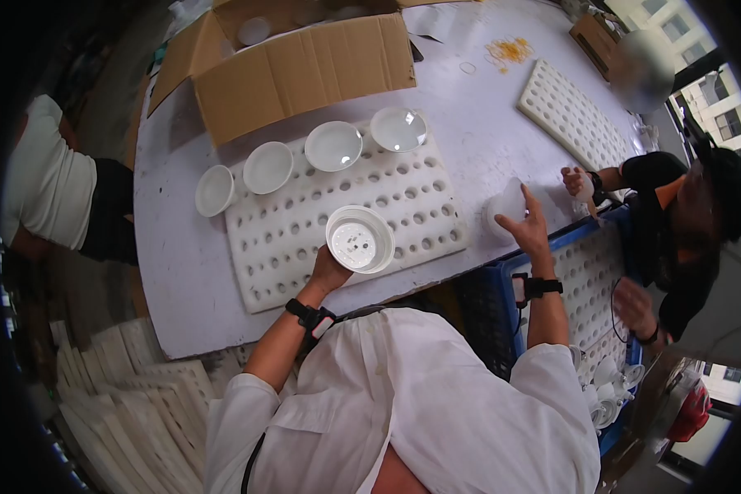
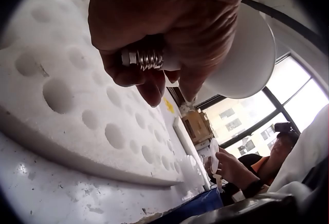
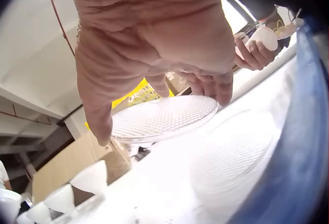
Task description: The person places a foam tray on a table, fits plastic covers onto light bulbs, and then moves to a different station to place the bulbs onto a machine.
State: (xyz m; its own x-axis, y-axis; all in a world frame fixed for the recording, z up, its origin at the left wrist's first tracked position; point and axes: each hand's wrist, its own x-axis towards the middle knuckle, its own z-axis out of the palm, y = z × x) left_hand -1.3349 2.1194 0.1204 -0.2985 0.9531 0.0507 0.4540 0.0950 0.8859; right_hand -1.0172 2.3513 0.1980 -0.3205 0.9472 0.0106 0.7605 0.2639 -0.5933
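The left hand [image 1: 331, 270] holds a white round lamp housing [image 1: 360, 240] over the foam board, its open side up with a dotted disc inside. In the left wrist view the fingers of the left hand [image 2: 169, 34] curl round its narrow end, where a metal screw base [image 2: 149, 59] shows. At the table's right side the right hand [image 1: 532, 224] is near clear round covers [image 1: 502, 212]. The right wrist view shows the right hand [image 3: 154, 54] gripping one textured clear disc [image 3: 164, 117] by its edge, above more clear discs [image 3: 231, 152].
Several white bowl-shaped housings [image 1: 333, 146] stand along the far edge of the foam board [image 1: 305, 230]. A cardboard box [image 1: 305, 78] is behind them. At the right are a blue crate [image 1: 502, 305], another foam board [image 1: 572, 115] and a second person [image 1: 675, 198].
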